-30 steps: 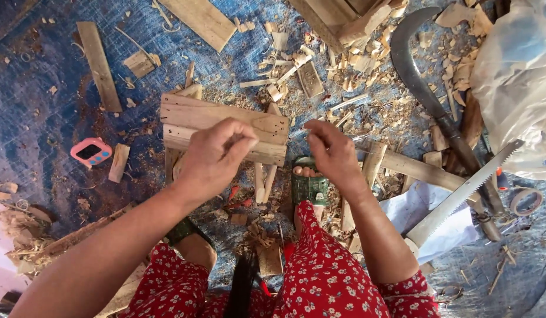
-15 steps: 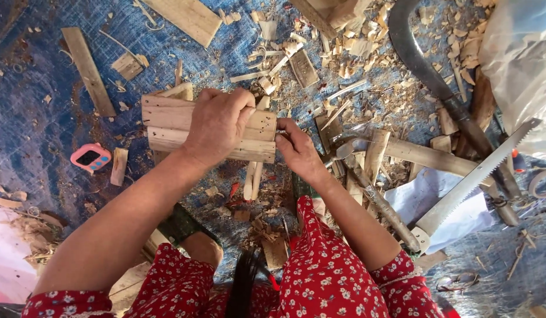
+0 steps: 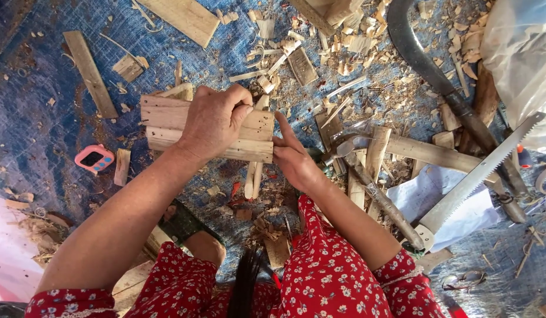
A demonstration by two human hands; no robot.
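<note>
- The left hand (image 3: 217, 121) is curling its fingers (image 3: 242, 101) over the top edge of a wooden panel (image 3: 167, 121), gripping it firmly from above with the palm lying across its face.
- The right hand (image 3: 293, 159) is pressing against the panel's right end, fingers closing around that end; one finger (image 3: 283, 123) is pointing up along the end edge.
- The panel, made of pale slats joined side by side, is being held just above the blue tarp (image 3: 43, 118), in the middle of the view, in front of the person's knees.
- Its long axis is running left to right, tilting slightly down toward the right; its left end is sticking out free past the left hand.
- A couple of thin wood sticks (image 3: 253, 176) are lying under the panel's lower edge, pointing toward the person.
- To the left, a small pink device (image 3: 94, 158) and a short wood block (image 3: 121, 166) are lying apart from the panel, with bare tarp between them.
- To the right, room is getting tight: a hammer (image 3: 376, 191), a hand saw (image 3: 479, 174) and a curved dark blade (image 3: 426, 65) are lying among scraps.
- Wood shavings (image 3: 355, 53) are crowding the tarp beyond the panel.
</note>
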